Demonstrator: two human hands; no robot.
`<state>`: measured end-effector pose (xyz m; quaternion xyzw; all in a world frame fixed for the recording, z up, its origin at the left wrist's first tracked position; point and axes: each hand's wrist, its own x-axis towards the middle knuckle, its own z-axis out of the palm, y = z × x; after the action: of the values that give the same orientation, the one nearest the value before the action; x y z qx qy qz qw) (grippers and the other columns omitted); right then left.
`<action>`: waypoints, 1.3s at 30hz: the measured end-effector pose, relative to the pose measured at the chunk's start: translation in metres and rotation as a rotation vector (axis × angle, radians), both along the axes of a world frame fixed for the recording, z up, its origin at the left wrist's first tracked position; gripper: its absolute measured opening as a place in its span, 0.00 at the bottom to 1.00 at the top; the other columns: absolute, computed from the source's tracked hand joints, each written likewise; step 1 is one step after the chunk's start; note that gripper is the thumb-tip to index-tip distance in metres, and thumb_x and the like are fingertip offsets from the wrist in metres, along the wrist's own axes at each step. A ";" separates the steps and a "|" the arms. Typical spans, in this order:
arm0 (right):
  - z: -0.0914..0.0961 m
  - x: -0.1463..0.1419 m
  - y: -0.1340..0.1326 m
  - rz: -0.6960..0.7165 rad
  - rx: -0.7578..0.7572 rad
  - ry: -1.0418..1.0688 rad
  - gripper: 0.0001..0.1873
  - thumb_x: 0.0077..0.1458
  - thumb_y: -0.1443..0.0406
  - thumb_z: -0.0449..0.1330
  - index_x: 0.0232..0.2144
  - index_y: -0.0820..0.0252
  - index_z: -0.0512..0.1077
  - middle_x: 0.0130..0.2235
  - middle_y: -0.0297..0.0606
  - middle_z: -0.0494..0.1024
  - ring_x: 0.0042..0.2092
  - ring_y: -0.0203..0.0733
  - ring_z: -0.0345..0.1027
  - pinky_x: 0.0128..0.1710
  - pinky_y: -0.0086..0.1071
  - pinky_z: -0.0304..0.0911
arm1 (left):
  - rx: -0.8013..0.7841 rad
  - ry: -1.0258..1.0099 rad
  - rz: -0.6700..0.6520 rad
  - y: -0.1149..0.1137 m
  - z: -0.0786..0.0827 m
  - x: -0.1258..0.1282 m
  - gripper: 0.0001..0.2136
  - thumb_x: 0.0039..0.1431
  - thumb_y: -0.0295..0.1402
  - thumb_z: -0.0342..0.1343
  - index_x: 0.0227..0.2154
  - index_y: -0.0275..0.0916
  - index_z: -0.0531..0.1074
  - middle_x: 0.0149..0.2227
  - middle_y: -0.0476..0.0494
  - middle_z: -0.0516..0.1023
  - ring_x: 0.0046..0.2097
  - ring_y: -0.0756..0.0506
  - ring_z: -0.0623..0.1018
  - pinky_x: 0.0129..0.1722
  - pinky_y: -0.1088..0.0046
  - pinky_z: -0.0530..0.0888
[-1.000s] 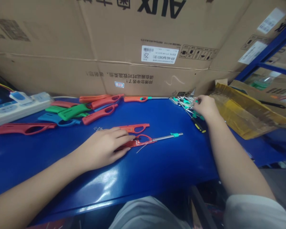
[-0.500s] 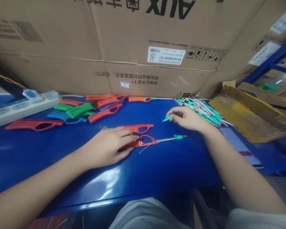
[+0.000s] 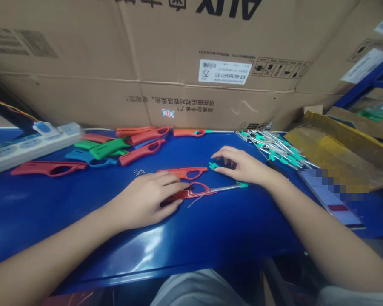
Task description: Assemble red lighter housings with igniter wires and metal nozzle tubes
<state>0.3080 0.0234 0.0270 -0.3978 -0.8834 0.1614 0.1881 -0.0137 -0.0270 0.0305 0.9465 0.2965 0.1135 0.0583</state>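
My left hand (image 3: 148, 196) presses down on the handle of a red lighter half-shell (image 3: 194, 192) with a metal tube and teal collar pointing right. A second orange half-shell (image 3: 183, 172) lies just beyond it. My right hand (image 3: 242, 165) pinches a small teal-tipped part (image 3: 213, 166) at the right end of that orange shell, with fingers curled. A pile of metal tubes with teal collars (image 3: 276, 149) lies to the right of that hand.
Red, green and blue lighter shells (image 3: 115, 146) lie at the back left beside a white power strip (image 3: 25, 142). An assembled orange lighter (image 3: 191, 132) rests against the cardboard box wall (image 3: 185, 63). Yellow-taped cardboard (image 3: 335, 148) is at the right.
My right hand left the tube pile at the right, carrying a small teal-tipped part leftward to the orange shell. My left hand stayed on the red shell.
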 end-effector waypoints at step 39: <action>0.005 -0.004 -0.005 -0.255 -0.118 -0.142 0.18 0.63 0.48 0.58 0.41 0.54 0.71 0.35 0.35 0.79 0.32 0.40 0.70 0.30 0.31 0.58 | -0.064 -0.068 0.021 -0.002 -0.004 0.003 0.12 0.70 0.34 0.52 0.52 0.43 0.74 0.51 0.44 0.79 0.51 0.41 0.78 0.50 0.63 0.75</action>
<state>0.3042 0.0181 0.0324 -0.5277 -0.8257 0.1592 0.1203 -0.0104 -0.0295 0.0265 0.9365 0.3078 0.1368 0.0972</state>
